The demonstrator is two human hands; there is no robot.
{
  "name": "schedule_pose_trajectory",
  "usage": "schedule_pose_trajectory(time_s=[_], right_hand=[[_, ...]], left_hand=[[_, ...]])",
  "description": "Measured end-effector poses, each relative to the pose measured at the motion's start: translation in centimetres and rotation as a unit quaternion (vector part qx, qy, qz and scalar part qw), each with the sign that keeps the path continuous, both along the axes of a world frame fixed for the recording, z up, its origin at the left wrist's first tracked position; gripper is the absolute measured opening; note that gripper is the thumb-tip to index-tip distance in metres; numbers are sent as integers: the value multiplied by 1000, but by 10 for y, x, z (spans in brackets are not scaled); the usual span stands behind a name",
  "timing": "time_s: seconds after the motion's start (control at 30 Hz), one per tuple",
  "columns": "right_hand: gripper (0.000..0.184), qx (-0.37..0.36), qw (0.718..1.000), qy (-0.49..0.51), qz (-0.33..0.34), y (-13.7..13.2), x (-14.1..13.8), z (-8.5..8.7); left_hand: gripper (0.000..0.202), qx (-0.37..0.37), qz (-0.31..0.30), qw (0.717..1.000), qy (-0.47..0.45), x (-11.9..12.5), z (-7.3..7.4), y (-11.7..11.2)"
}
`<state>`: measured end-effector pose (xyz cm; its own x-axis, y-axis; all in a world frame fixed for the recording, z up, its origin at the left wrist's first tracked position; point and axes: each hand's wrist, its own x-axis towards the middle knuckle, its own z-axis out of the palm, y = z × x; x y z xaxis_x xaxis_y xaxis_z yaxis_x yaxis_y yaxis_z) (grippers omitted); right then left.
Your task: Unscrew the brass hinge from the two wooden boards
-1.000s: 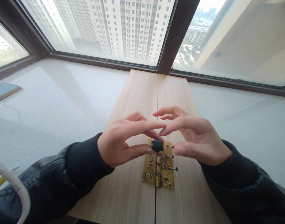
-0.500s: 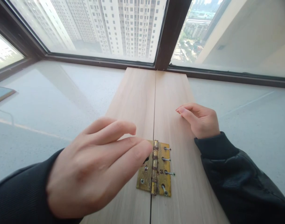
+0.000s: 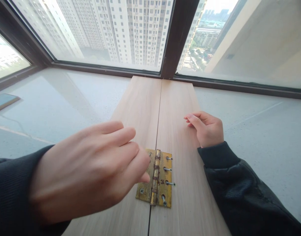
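Observation:
A worn brass hinge (image 3: pixel 162 193) lies opened flat across the seam of two pale wooden boards (image 3: pixel 176 114). Several screws (image 3: pixel 168 169) stand partly out of its right leaf, leaning right. On the left leaf, one screw head (image 3: pixel 141 190) sits low in its hole. My left hand (image 3: pixel 98 167) hovers over the left leaf with curled fingers, covering part of it; whatever they may hold is hidden. Above the right board, beyond the hinge, my right hand (image 3: pixel 208 129) has thumb and fingers pinched together. Nothing can be made out between them.
The boards rest on a glossy white sill (image 3: pixel 86 98). Dark window frames (image 3: pixel 168 49) rise behind their far end, with tall buildings outside. A flat phone-like object (image 3: pixel 5 101) lies at the far left.
My left hand has shifted left and its fingers have curled in more. My right hand keeps its pinch. The whole view has moved slightly, so the hinge appears further left.

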<state>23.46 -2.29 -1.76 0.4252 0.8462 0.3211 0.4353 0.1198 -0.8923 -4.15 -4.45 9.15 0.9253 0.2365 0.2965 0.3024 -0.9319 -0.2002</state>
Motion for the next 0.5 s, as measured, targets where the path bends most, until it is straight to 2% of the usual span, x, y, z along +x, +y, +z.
schedule_pose_trajectory(time_s=[0.07,0.2,0.27,0.4,0.5], right_hand=[[18,0,1000,7,-1,0,0,0],[18,-1,1000,13,1,-1,0,0],[19,-5,1000,11,4,-1,1,-1],[20,-17,1000,-2,13,1,4,-4],[21,-21,1000,-10,19,1,5,-4]], left_hand=[[41,10,4,1000,3,2,-1,2],[55,56,80,995,-16,3,-1,7],[55,66,97,993,-15,1,-2,9],[16,42,98,994,23,-2,-5,3],[18,-18,57,997,46,-5,-8,-4]])
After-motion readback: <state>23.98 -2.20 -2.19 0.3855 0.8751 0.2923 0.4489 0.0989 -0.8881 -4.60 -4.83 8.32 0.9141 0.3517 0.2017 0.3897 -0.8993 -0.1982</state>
